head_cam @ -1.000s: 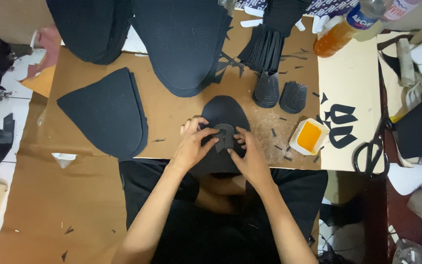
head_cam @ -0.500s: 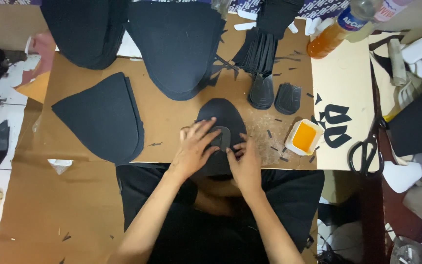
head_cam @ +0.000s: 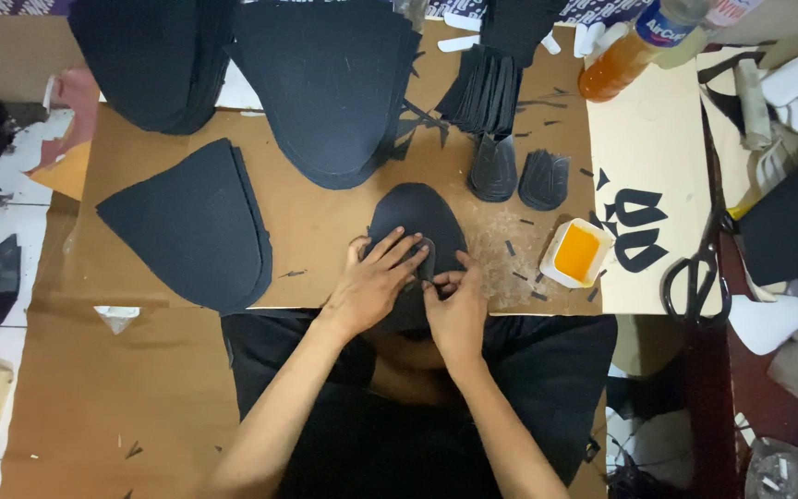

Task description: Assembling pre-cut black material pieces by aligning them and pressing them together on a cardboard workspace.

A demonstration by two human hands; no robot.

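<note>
Both hands work on the black panel lying on the cardboard at the near edge. Left hand lies flat, fingers spread, pinning the panel. Right hand has fingertips pinched closed on a small dark patch atop the panel. Judged step: positioning and pressing the patch. Next move calls for firm, even pressure without shifting alignment. Glue tray sits just right.
</note>
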